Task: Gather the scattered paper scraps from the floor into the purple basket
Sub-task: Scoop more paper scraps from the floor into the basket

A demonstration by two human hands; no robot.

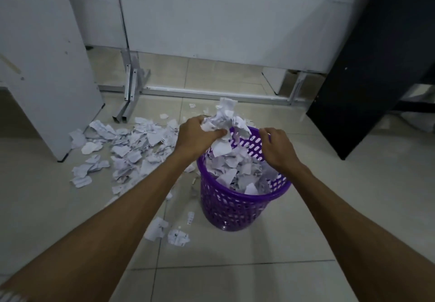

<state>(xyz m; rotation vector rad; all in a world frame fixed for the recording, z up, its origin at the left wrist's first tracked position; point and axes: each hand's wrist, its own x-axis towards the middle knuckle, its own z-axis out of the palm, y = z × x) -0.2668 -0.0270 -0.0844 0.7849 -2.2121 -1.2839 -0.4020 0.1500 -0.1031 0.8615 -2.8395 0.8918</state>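
A left hand clutches a crumpled wad of paper scraps above the far rim of the purple basket, while the right hand, fingers curled, appears to grip that rim at the far right. The basket stands upright on the tiled floor, long axis vertical, mouth up, already heaped near the brim. The job looks roughly half done: a broad scatter of scraps remains to its left, with a few stray pieces nearer the camera.

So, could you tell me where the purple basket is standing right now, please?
In the head view the purple basket stands on the floor tiles at centre, right of the scattered paper scraps.
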